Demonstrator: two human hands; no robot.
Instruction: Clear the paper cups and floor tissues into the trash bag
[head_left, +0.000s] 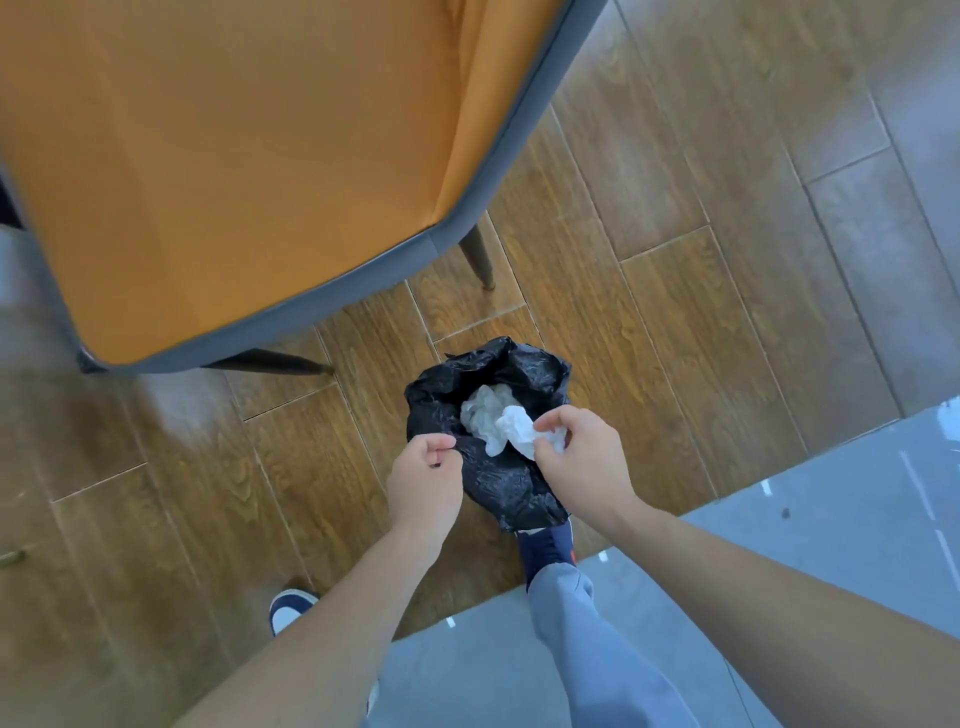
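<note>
Two bare hands work at a black trash bag (498, 483) standing open on a wood-plank floor (649, 291). The left hand (425, 480) is pinched closed on the bag's near rim, holding the mouth apart. The right hand (582, 457) is clenched around a crumpled white tissue (517, 428) poised at the opening, directly above pale crumpled material (480, 410) already inside the bag. An orange-cushioned chair (234, 171) with a gray frame stands just beyond, and one dark shoe (545, 545) touches the bag's near side.
</note>
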